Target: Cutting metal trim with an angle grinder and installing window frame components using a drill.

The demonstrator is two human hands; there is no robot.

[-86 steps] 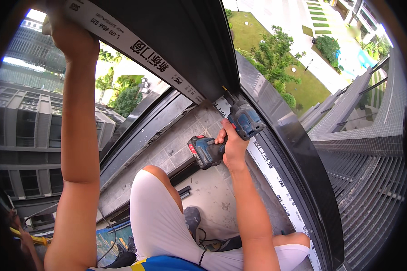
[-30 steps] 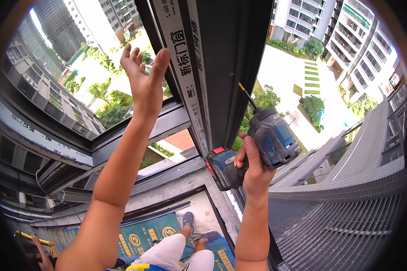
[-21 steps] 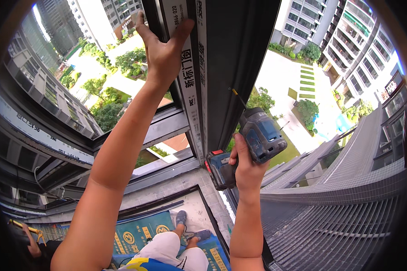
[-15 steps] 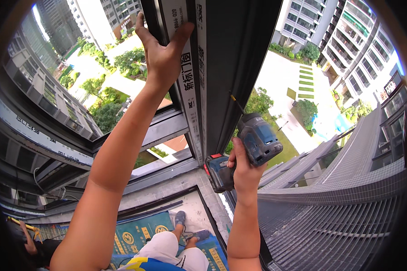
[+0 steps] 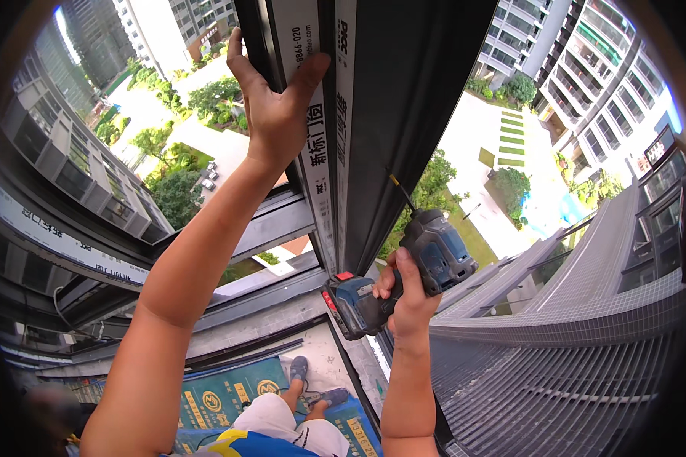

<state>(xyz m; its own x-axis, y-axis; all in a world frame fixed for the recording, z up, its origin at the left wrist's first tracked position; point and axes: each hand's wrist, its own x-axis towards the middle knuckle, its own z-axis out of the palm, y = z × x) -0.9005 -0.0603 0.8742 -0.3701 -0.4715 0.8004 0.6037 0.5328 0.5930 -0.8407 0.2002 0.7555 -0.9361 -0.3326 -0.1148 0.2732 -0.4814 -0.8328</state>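
Head view: left hand (image 5: 276, 116) spread wide at left edge of dark frame post (image 5: 404, 68). Right hand (image 5: 413, 301) wrapped round blue-and-black power drill (image 5: 437, 247), near post's right edge; bit (image 5: 402, 193) slants toward post, contact unclear.

Black print runs along a white strip (image 5: 320, 172) on the upright dark frame (image 5: 327, 34): large Chinese characters, a smaller logo below, and digits beside a web address above (the left hand (image 5: 274, 114) lays its thumb over part of the line). A 2nd white strip (image 5: 345, 84) alongside it bears similar lettering, as does a 3rd white strip (image 5: 61, 238) on the frame at left. The green mat (image 5: 221, 382) shows 2 round yellow emblems, yellow characters and large yellow digits.
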